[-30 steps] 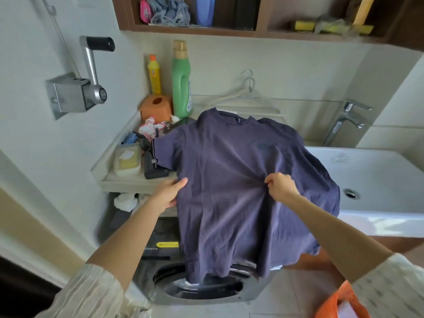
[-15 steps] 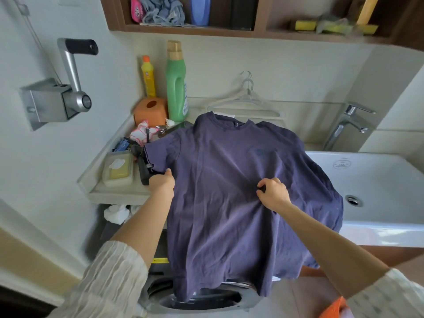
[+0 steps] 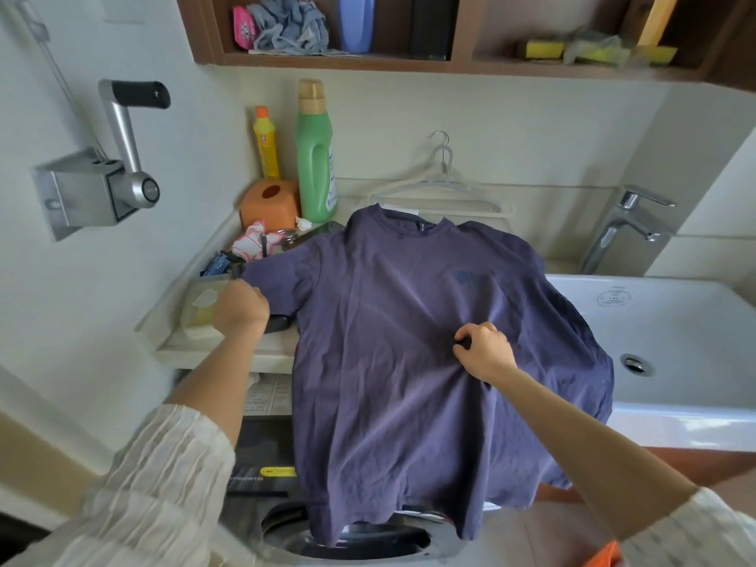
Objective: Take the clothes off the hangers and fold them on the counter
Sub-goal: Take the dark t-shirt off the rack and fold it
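Fingers of right hand pinching purple T-shirt mid-chest; left hand gripping its sleeve.
Risk: overhanging hem dragging shirt off counter.

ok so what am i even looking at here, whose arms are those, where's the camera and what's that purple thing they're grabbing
No machine is involved. A person wears a wide-angle camera on the head, looking forward and down, so the two arms reaching in from the bottom are that person's own. It is the only view.

The purple thing is a T-shirt, spread front up over a counter, its lower part hanging down in front of a washing machine. The left hand grips the end of one sleeve. The right hand pinches a fold of cloth in the middle of the shirt.

Behind the collar lie empty white hangers. At the back left stand a green bottle, a yellow bottle and an orange box, with small clutter in front. To the right is a white sink with a tap.
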